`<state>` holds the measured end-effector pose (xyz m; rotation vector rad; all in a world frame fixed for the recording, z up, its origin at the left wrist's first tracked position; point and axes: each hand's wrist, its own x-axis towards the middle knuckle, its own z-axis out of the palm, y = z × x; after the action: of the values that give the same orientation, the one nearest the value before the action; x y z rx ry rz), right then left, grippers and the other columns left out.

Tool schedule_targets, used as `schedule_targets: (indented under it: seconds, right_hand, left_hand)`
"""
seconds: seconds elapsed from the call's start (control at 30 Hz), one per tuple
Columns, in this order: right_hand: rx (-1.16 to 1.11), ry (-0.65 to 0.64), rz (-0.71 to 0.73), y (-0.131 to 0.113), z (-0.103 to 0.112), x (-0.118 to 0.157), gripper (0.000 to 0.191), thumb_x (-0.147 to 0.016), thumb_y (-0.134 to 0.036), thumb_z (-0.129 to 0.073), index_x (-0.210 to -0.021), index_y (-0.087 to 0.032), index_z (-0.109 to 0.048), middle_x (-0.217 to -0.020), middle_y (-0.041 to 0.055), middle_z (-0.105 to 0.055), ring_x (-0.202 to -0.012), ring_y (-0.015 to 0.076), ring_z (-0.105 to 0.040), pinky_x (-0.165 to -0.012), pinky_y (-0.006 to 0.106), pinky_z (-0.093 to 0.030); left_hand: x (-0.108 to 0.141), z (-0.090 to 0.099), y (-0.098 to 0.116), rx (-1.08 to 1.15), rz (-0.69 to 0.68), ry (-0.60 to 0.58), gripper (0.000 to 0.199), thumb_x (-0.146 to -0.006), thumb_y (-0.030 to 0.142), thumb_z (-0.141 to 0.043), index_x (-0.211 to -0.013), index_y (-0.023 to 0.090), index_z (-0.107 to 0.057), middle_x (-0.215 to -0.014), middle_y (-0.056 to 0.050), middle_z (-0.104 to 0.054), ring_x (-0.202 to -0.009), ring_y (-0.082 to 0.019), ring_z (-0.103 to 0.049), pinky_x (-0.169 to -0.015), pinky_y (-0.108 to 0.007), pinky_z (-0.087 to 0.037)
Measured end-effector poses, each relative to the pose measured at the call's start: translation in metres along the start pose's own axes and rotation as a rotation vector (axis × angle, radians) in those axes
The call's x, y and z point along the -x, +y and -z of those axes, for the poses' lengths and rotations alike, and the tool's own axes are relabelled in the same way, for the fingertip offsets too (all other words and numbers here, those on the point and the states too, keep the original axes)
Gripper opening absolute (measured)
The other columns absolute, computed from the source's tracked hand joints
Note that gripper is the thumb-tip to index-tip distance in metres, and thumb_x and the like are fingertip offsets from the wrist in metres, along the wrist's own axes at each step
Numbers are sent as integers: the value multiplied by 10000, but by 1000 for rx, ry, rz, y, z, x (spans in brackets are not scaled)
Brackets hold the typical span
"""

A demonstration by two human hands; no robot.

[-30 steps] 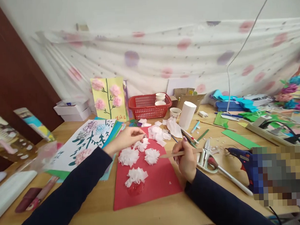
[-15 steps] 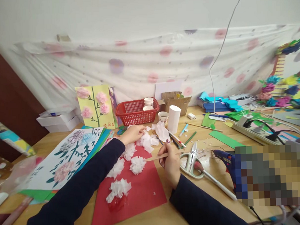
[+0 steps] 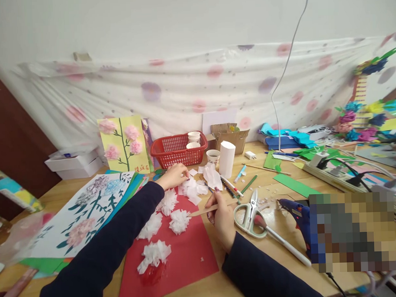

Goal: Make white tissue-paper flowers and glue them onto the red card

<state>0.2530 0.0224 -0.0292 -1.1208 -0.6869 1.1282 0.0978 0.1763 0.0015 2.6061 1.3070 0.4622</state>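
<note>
Red paper (image 3: 185,261) lies on the table, bearing several crumpled white tissue flowers (image 3: 180,221). At its far edge, my left hand (image 3: 174,175) has its fingers drawn together beside loose white tissue pieces (image 3: 193,188); what they pinch is too small to make out. A flat wooden stick (image 3: 200,211) is held in my right hand (image 3: 220,215), with its left end near one flower. Wet-looking glue (image 3: 153,272) shines below the nearest flower. Scissors (image 3: 251,216) rest just right of my right hand.
Behind stand a red basket (image 3: 178,151), a paper cup (image 3: 213,157) and a white roll (image 3: 227,159). At the right are a glue gun (image 3: 297,212) and a power strip (image 3: 332,174). Flower paintings (image 3: 80,213) lie left. Part of a person's hand (image 3: 17,289) shows lower left.
The whole view has shifted slightly. My left hand stays by the tissue pieces, and my right hand still holds the stick, its tip now closer to the middle flower.
</note>
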Motion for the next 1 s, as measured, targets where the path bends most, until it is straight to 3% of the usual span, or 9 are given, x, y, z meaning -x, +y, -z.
schedule_targets:
  seconds: [0.1, 0.37, 0.57, 0.7, 0.9, 1.0]
  right_hand:
    - [-21, -6, -10, 1, -1, 0, 476, -670, -611, -527, -414, -210, -508, -300, -33, -373, -300, 80, -290, -351, 218, -194]
    - [-17, -2, -2, 5, -1, -3, 476, -752, -548, -492, -423, -205, -503, -297, -34, -365, -297, 77, -279, -346, 210, -181]
    - [-25, -28, -42, 2, -1, -3, 461, -757, -529, -484, -434, -201, -502, -303, -37, -367, -299, 70, -266, -346, 203, -171]
    - [-20, -52, -37, 6, 1, -4, 445, -773, -505, -488, -453, -197, -508, -315, -41, -378, -306, 68, -269, -349, 204, -183]
    - [-5, -66, -29, 8, 2, -6, 444, -778, -504, -488, -459, -196, -512, -318, -43, -373, -308, 67, -272, -349, 205, -187]
    - [-6, -64, -43, 7, 2, -6, 445, -772, -504, -487, -451, -197, -508, -313, -44, -364, -304, 66, -260, -344, 205, -173]
  left_hand:
    - [-1, -2, -6, 28, -8, 0, 182, -840, 218, -577, -971, 191, -701, -1075, -82, -676, -1083, -248, -581, -994, -381, -420]
    - [-5, -5, -15, 135, 16, 13, 112, -792, 285, -631, -798, 193, -694, -957, -60, -696, -1006, -234, -606, -946, -336, -444]
    - [8, 10, -20, 279, 94, 7, 242, -848, 353, -536, -878, 157, -674, -908, -65, -719, -831, -204, -658, -743, -285, -497]
    - [12, 1, -22, 340, 129, 19, 238, -829, 336, -536, -861, 147, -677, -847, -61, -720, -777, -198, -657, -704, -281, -497]
    - [16, -14, -23, 417, 147, 62, 181, -786, 264, -558, -842, 165, -699, -891, -68, -728, -873, -210, -661, -787, -296, -504]
    - [21, -14, -21, 476, 152, 63, 197, -761, 272, -605, -899, 155, -681, -822, -55, -716, -796, -198, -666, -715, -284, -511]
